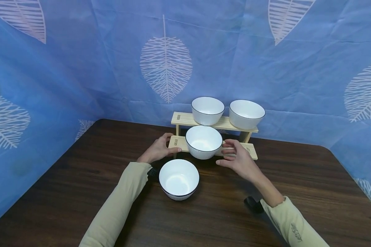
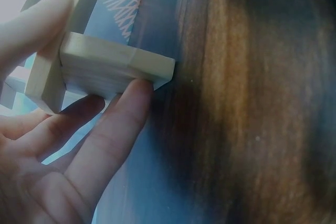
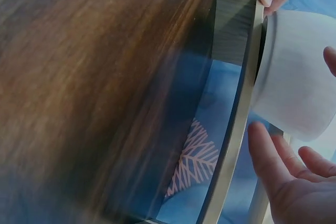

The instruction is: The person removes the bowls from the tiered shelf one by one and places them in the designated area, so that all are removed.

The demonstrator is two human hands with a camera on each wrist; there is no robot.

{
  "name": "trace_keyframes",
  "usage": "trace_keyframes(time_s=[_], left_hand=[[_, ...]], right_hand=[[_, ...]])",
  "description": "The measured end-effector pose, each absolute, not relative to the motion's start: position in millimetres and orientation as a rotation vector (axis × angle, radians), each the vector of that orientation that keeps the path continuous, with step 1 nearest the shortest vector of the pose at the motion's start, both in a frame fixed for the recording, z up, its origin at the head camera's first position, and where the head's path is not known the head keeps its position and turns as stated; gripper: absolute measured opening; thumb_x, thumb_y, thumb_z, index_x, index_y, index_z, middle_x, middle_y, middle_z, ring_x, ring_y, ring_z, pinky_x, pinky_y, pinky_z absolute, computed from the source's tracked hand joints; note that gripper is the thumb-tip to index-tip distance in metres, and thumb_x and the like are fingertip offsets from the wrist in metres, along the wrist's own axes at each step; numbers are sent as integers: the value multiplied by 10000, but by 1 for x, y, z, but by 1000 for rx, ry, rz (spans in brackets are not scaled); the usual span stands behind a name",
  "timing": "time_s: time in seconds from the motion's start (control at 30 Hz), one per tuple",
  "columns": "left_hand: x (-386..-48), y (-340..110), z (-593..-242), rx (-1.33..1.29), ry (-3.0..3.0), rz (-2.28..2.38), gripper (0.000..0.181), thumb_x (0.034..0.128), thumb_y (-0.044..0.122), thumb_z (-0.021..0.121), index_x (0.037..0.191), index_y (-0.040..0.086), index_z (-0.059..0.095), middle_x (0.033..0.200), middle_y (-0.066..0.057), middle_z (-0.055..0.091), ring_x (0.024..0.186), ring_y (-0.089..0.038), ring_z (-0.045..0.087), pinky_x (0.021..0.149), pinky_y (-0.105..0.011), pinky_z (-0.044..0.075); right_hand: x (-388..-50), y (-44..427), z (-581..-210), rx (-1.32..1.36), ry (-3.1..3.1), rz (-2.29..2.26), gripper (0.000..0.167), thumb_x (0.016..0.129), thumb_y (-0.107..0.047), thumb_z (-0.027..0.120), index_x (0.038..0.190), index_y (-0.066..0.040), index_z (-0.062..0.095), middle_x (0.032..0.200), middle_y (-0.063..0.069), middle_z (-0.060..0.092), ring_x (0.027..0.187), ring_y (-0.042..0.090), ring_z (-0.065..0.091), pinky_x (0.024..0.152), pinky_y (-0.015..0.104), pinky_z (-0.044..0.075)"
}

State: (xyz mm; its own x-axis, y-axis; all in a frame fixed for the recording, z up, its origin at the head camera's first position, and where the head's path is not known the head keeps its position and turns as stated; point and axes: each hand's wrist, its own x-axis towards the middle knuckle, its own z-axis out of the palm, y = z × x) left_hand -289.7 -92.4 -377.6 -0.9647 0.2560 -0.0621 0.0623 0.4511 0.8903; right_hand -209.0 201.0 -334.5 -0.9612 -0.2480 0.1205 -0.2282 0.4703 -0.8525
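Bowl on the lower step of the wooden stand lies left of the right hand, whose loose fingers are just beside it, contact unclear. The left hand pinches the step's left end. The stand runs lengthwise along the table's far edge. Count: one stand, two upper bowls, one lower; nearer the front edge, one front bowl, possibly nested.

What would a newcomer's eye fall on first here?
Likely the white bowls on the stepped wooden stand, two above and one below, with another bowl, perhaps stacked, in front on the dark table. The left grip holds the left end of the lower tier; the right grip is beside the lower bowl. Leaf-printed blue cloth hangs behind.
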Motion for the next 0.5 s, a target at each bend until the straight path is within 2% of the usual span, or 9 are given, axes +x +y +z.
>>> trace_keyframes(time_s=[0.23, 0.5], left_hand=[[-290, -92, -376, 283, 2518, 1523, 782, 914, 97, 777, 1525, -35, 306, 1380, -267, 518, 1009, -316, 676, 818, -398, 600], [-288, -91, -375, 266, 2515, 1518, 766, 916, 97, 774, 1520, -22, 319, 1385, -260, 520, 1014, -313, 673, 838, -402, 595]], right_hand=[[-216, 195, -334, -321, 2663, -1545, 859, 891, -80, 775, 1530, 79, 223, 1509, 312, 349, 1324, 482, 468, 1031, 544, 463], [-220, 188, -338, -362, 2610, -1679, 989, 845, -50, 809, 1560, 71, 136, 1532, 336, 296, 1367, 509, 403, 1067, 557, 421]])
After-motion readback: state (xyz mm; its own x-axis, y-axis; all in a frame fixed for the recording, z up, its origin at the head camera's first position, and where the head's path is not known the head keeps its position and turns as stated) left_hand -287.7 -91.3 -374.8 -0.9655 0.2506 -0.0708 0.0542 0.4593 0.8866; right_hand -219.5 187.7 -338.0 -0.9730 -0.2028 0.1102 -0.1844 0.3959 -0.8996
